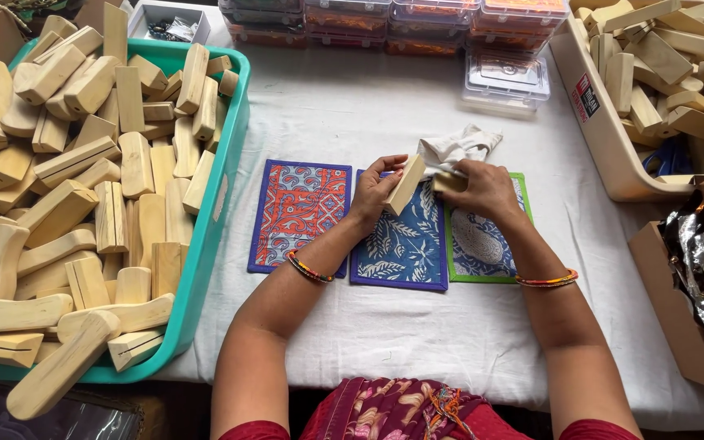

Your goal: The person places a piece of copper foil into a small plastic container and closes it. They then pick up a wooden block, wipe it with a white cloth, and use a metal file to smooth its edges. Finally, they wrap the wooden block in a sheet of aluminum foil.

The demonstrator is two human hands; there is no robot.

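Left hand (375,191) pinched wooden block (406,184) at table (417,334) centre; right hand (482,189) gripped cloth (458,148) against it. Best: steady block, even strokes.

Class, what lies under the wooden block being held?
Beneath the wooden block lies a blue leaf-patterned mat on the white tablecloth. The hands cover the mat's top edge.

White-clothed table (417,326) fills the view, even soft light, no hard shadows. Teal plastic tub (222,204) on the left edge, beige tub (596,130) at right, clear lidded boxes (417,20) stacked along the far edge. Brown cardboard box (670,301) at right, dark floor strip below.
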